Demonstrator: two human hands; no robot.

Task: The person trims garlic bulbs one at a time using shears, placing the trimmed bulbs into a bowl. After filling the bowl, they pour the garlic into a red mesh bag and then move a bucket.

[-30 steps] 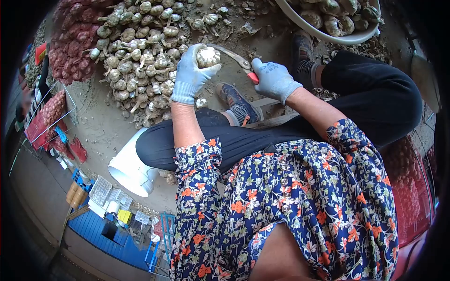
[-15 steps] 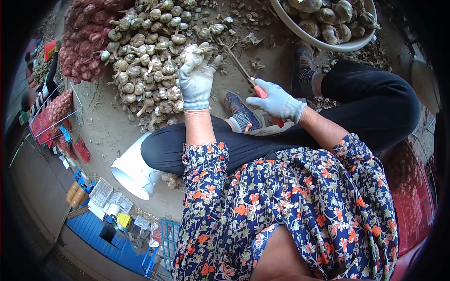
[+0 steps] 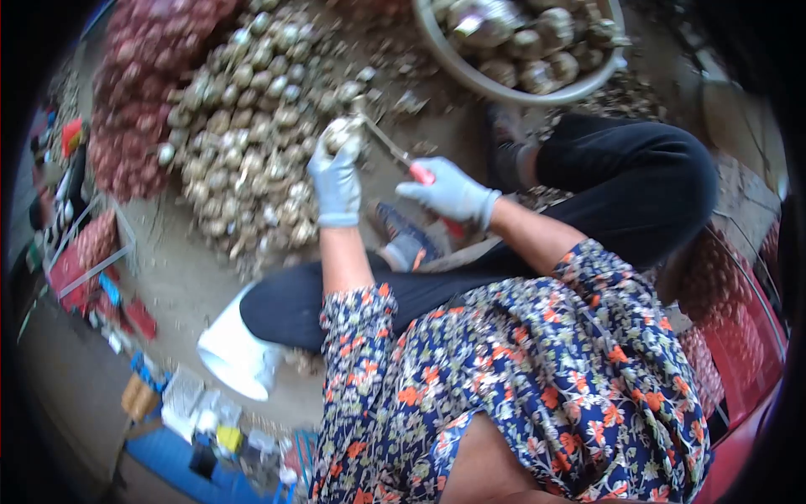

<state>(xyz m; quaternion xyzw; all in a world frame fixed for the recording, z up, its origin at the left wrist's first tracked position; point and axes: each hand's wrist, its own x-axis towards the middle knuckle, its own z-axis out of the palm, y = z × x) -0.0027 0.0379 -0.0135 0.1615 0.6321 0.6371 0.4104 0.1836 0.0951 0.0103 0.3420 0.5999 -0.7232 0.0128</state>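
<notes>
My left hand (image 3: 336, 181), in a pale work glove, holds a garlic bulb (image 3: 344, 134) between thumb and fingers, its stem end pointing up. In my gloved right hand (image 3: 453, 191) are long-bladed shears with red handles (image 3: 422, 174). Their blades (image 3: 386, 143) reach across to the stem end of the held bulb; motion blur hides whether they are open or closed on it. Just beyond my left hand spreads a large heap of garlic bulbs (image 3: 243, 160) on the ground.
A pale round basin (image 3: 470, 82) of garlic stands at upper right. Red mesh sacks (image 3: 138, 109) lie at upper left. A white bucket (image 3: 231, 357) is tipped beside my left knee. Dry skins litter the ground. A person in striped clothing (image 3: 60, 214) is at far left.
The view has shifted and blurred. My left hand has turned and closed more around the garlic bulb, and the shears' blades now meet its stem end.
</notes>
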